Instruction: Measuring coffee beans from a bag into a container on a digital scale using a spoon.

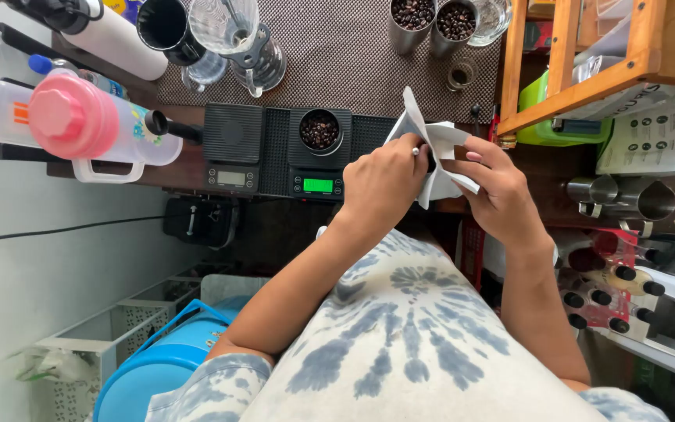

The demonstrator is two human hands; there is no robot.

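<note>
Closest to the lens, a blue-and-white tie-dye shirt (408,344) fills the lower middle, hiding the person's lap and whatever stands below the counter edge. Far left, a clear plastic bottle with a pink screw lid (80,125) lies across the view, its base cut off by the frame. Next along the dark wooden counter (181,176) sit two black digital scales: the left scale (232,148) is bare, the right scale with a lit green display (318,152) carries a small black cup of roasted coffee beans (320,130). Beyond them, two steel cups of beans (435,19) are clipped by the top edge. The left hand (384,184) comes up from a bent forearm, knuckles toward the camera, fingers curled and clenched on the near edge of a white folded paper filter (431,148), which is held in the air just above the counter, right of the lit scale. The right hand (501,191) meets it from the other side, wrist bent, thumb and fingertips pinching the filter's right fold; both palms hide much of the paper. Far right, a steel milk pitcher (626,199) lies partly under a wooden shelf frame (587,70).
</note>
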